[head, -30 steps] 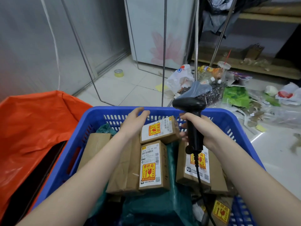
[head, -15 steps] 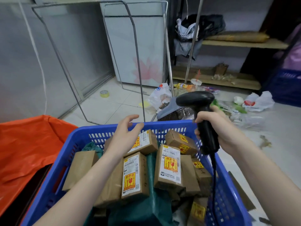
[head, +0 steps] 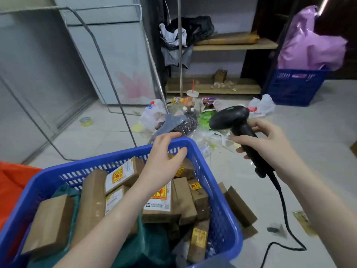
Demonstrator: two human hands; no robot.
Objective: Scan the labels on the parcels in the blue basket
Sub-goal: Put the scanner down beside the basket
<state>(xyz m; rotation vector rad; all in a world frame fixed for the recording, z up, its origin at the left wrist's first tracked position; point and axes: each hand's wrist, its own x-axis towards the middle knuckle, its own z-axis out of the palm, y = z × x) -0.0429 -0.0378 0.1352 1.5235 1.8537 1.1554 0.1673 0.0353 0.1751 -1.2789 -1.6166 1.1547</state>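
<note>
Blue basket [head: 225, 225] sat low left, full of brown parcels [head: 162, 200] (labels partly hidden). Left hand [head: 164, 157] hovered over them, fingers apart, holding nothing. Right hand [head: 270, 146] was clamped on black scanner [head: 239, 130], outside basket.

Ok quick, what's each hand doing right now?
Left hand: open, fingers spread over the parcels in the blue basket, holding nothing.
Right hand: closed around the black scanner.

Two blue baskets [head: 228, 213] [head: 293, 86] were counted; one scanner [head: 239, 128]; two hands [head: 164, 157] [head: 270, 144]; roughly ten parcels [head: 123, 174].
</note>
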